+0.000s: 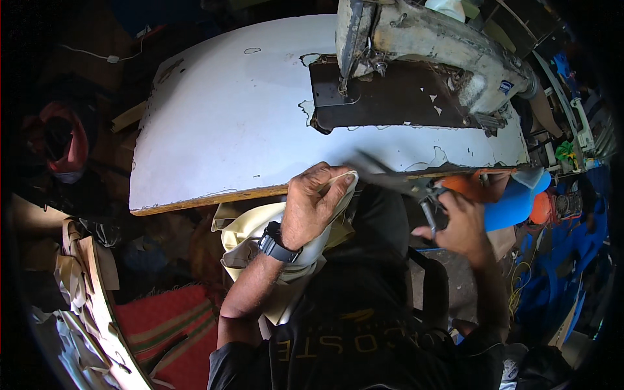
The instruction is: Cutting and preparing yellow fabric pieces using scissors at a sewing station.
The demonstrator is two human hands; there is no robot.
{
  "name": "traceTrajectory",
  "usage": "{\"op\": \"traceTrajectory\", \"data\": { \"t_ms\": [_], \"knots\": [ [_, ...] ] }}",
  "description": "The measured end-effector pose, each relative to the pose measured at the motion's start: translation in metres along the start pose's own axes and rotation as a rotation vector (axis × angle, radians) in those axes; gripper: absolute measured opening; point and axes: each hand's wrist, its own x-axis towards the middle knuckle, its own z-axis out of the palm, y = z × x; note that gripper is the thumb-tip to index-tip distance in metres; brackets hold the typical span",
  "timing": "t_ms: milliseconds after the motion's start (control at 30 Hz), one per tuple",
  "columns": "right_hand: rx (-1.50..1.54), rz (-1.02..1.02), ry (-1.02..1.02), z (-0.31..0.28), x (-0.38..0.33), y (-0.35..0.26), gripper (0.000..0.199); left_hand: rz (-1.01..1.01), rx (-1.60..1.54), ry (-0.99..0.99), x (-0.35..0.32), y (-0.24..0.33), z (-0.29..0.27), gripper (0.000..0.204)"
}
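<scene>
the left hand (pixel 313 203) pinches cream fabric (pixel 252 225), thumb against fingers, while the right hand (pixel 463 224), part-curled, grasps scissors (pixel 416 188).

Pale cloth (pixel 247 224) and scissors (pixel 406 185) at the near edge of a white worktop (pixel 221 123).

The left hand (pixel 315 198), a dark watch (pixel 276 244) on its wrist, pinches a bit of the cloth's edge; the right hand (pixel 460 224) grips the scissors by their handles, the blades blurred and close to that pinched edge. Beyond, I see a worn sewing machine (pixel 442 45) standing on the worktop's right side.
</scene>
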Motion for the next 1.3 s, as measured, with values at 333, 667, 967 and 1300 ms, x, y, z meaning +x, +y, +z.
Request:
{"op": "traceTrajectory", "data": {
  "t_ms": [333,667,967,1300],
  "knots": [
    [-0.079,-0.143,-0.041,0.016,0.021,-0.023,0.078,0.041,-0.058,0.009,-0.007,-0.003,-0.003,0.018],
    [-0.058,-0.229,0.022,0.021,0.018,-0.01,0.069,0.041,-0.068,-0.026,-0.005,0.003,-0.002,0.015],
    [-0.078,-0.233,0.215,0.023,-0.01,0.003,0.051,-0.13,0.018,-0.034,-0.018,0.007,0.0,0.023],
    [0.205,1.071,0.397,-0.034,-0.035,0.191,0.052,0.052,0.06,-0.301,-0.026,-0.01,0.054,0.012]
  ]
}}
